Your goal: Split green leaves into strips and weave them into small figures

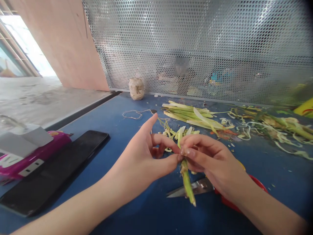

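Just right of the middle, my left hand and my right hand meet on a green plant stalk. The left thumb and a finger pinch it from one side, and the right thumb and fingertips close on it from the other. The stalk tilts, its cut lower end toward me and pale leaf tips rising above my fingers. Exactly what the fingertips press between them is hidden. Scissors with red handles lie under the stalk and right hand. Curled green bits lie behind the fingers.
Pale green leaf strips lie further back, with shredded peelings and stalks to the right. A thin string and a whitish roll stand near the perforated metal panel. Left are a black phone and magenta power strip.
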`<state>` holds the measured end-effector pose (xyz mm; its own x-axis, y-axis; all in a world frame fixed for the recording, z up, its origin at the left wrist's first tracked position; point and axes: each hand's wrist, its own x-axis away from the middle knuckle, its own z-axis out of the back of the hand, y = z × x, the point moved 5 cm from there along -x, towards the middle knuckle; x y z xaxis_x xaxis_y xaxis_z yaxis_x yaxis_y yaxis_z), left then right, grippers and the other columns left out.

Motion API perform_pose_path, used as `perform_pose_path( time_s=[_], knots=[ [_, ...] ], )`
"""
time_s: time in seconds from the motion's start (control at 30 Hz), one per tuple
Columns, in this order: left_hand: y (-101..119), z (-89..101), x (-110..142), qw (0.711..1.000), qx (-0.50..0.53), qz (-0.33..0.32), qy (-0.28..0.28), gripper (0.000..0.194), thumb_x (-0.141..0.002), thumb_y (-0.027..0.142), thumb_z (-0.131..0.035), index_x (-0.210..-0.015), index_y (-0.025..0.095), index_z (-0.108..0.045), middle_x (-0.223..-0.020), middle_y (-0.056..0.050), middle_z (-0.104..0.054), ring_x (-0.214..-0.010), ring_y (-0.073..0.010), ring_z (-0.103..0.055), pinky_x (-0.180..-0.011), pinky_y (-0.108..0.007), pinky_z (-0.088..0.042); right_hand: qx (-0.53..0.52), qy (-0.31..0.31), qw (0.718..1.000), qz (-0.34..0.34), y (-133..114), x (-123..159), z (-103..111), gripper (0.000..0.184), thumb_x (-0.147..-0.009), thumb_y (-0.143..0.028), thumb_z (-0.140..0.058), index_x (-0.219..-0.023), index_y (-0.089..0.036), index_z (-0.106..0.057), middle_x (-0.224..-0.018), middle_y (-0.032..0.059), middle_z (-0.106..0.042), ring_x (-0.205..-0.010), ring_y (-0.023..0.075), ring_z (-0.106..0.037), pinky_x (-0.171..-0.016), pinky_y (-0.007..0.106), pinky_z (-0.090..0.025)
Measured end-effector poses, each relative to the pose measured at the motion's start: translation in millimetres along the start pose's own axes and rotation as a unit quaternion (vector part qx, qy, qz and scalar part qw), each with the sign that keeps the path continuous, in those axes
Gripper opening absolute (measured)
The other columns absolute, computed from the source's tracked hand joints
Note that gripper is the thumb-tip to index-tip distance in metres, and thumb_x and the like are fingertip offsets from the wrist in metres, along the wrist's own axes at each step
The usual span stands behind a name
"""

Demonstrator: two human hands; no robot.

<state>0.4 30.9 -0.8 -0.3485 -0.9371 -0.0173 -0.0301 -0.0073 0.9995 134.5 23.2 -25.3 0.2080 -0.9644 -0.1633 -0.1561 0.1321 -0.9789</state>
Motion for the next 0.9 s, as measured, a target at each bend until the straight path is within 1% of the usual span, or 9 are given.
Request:
perform_pose_path(
  time_s=[0.1,0.2,0.27,0.43,0.6,0.77,0.9],
  knots=[
    [1,-1.8,0,1.000,-0.009,0.009,-0.005,0.095,-0.062,0.015,-0.070,-0.138,0.024,-0.013,-0.068,0.003,-0.063,-0.061,-0.0118,-0.056,-0.058,-0.026,-0.042,-0.010,-0.018,0.999,-0.029,1,0,-1,0.015,-0.073,-0.036,-0.064,-0.070,-0.021,-0.061,-0.062,-0.0023,-0.050,-0.049,0.0062,-0.037,-0.042,0.018,-0.032],
    [3,-2.3,-1,1.000,-0.019,0.009,-0.003,0.096,-0.062,0.014,-0.070,-0.139,0.023,-0.012,-0.068,0.003,-0.064,-0.059,-0.0109,-0.056,-0.057,-0.025,-0.041,0.020,-0.031,0.999,-0.031,-3,0,0,0.015,-0.074,-0.035,-0.063,-0.069,-0.021,-0.060,-0.062,-0.0032,-0.050,-0.048,0.0054,-0.036,-0.042,0.018,-0.030],
    [5,-2.3,-1,1.000,-0.030,0.002,-0.001,0.095,-0.062,0.014,-0.070,-0.138,0.022,-0.013,-0.067,0.003,-0.064,-0.057,-0.0101,-0.055,-0.057,-0.025,-0.040,0.061,-0.031,0.998,-0.014,-8,0,1,0.014,-0.074,-0.033,-0.064,-0.068,-0.020,-0.060,-0.064,-0.0029,-0.051,-0.049,0.0055,-0.037,-0.043,0.019,-0.031],
    [7,-2.2,0,0.999,-0.046,0.004,0.003,0.096,-0.061,0.013,-0.070,-0.138,0.021,-0.013,-0.067,0.003,-0.065,-0.054,-0.0092,-0.053,-0.056,-0.025,-0.040,0.146,0.003,0.989,0.038,-21,2,4,0.008,-0.074,-0.025,-0.063,-0.068,-0.021,-0.062,-0.073,-0.0007,-0.058,-0.064,0.0095,-0.052,-0.053,0.020,-0.041],
    [6,-1.8,0,0.999,-0.041,0.010,0.006,0.098,-0.060,0.013,-0.070,-0.139,0.021,-0.011,-0.068,0.001,-0.066,-0.058,-0.0120,-0.057,-0.055,-0.025,-0.041,0.214,0.009,0.973,0.089,-26,3,6,0.009,-0.072,-0.025,-0.065,-0.064,-0.020,-0.062,-0.072,0.0004,-0.060,-0.068,0.0121,-0.055,-0.055,0.021,-0.045],
    [4,-1.0,0,0.999,-0.035,0.025,-0.003,0.098,-0.061,0.015,-0.071,-0.139,0.022,-0.011,-0.068,0.001,-0.066,-0.058,-0.0126,-0.057,-0.053,-0.024,-0.040,0.238,0.005,0.967,0.092,-28,3,7,0.007,-0.071,-0.025,-0.065,-0.066,-0.020,-0.063,-0.074,0.0016,-0.060,-0.067,0.0132,-0.056,-0.054,0.022,-0.046],
    [4,-1.3,1,0.999,-0.031,0.032,-0.007,0.100,-0.061,0.017,-0.071,-0.139,0.022,-0.010,-0.069,0.000,-0.066,-0.058,-0.0134,-0.058,-0.050,-0.023,-0.038,0.237,-0.015,0.966,0.101,-30,1,7,0.011,-0.072,-0.029,-0.065,-0.065,-0.021,-0.065,-0.070,0.0022,-0.062,-0.066,0.0138,-0.057,-0.052,0.022,-0.046]
  ],
)
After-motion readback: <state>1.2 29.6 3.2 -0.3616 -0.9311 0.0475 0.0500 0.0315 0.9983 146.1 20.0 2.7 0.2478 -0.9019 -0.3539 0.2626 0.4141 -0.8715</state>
